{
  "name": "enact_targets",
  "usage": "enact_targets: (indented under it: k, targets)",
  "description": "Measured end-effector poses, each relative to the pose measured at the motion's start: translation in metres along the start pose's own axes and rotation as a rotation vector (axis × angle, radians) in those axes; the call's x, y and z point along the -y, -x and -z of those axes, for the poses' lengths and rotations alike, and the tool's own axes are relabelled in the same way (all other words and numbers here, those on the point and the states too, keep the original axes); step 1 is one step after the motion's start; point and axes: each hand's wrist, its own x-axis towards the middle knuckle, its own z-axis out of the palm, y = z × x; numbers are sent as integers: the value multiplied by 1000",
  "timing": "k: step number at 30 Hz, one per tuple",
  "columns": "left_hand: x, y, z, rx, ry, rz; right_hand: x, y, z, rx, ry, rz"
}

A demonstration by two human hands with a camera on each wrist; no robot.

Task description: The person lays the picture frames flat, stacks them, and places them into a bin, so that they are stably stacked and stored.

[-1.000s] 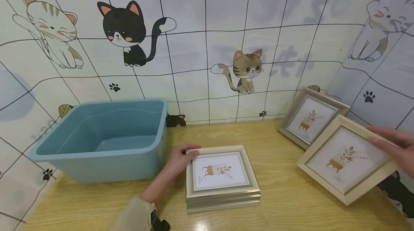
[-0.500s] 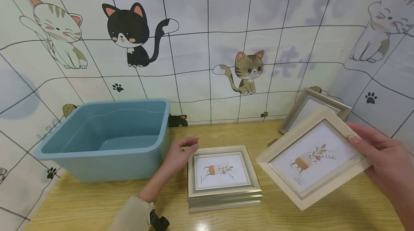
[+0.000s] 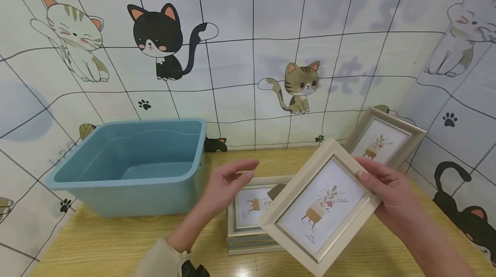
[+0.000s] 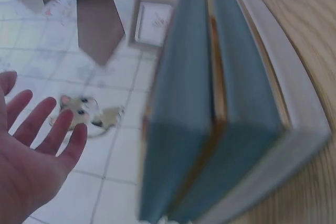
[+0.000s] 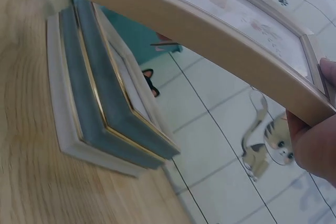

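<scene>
My right hand (image 3: pixel 391 191) grips a cream picture frame (image 3: pixel 321 208) by its right edge, thumb on the front. The frame is tilted in the air, with a potted-plant print facing me and a brown back stand (image 3: pixel 277 191) sticking out behind. It partly covers a stack of three picture frames (image 3: pixel 248 216) lying flat on the table, bluish-grey ones over a white one. My left hand (image 3: pixel 222 191) hovers at the stack's left side, holding nothing. In the left wrist view its fingers (image 4: pixel 39 121) are spread and apart from the stack.
A blue plastic tub (image 3: pixel 128 197) stands at the left of the wooden table (image 3: pixel 89 247). Another picture frame (image 3: pixel 416 132) leans upright at the back right corner. The wall (image 3: pixel 228 66) behind carries cat drawings and grid lines.
My right hand has brought the cream frame leftward from the right side, over the stack. My left hand has let go of the stack's edge and lifted slightly.
</scene>
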Motion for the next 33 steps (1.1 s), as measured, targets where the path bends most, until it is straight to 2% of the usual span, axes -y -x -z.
enact_targets:
  k: [5,10,14,18,21,27,33]
  targets:
    - [-15,4,-12,127,114,-113,-12,-8,-22,65,-9,-16]
    - [-28,8,-20,229,153,-136,-20,-13,-37,106,4,-6]
    - [-34,11,-23,281,171,-106,-25,-14,-45,128,19,-8]
    - [-37,12,-23,327,197,-29,-29,-14,-49,117,16,-24]
    - [-38,13,-22,355,212,3,-31,-14,-51,108,23,-20]
    - [-36,14,-21,409,217,5,-32,-15,-52,114,24,-9]
    - [-37,15,-20,444,166,6,-33,-12,-50,110,50,-14]
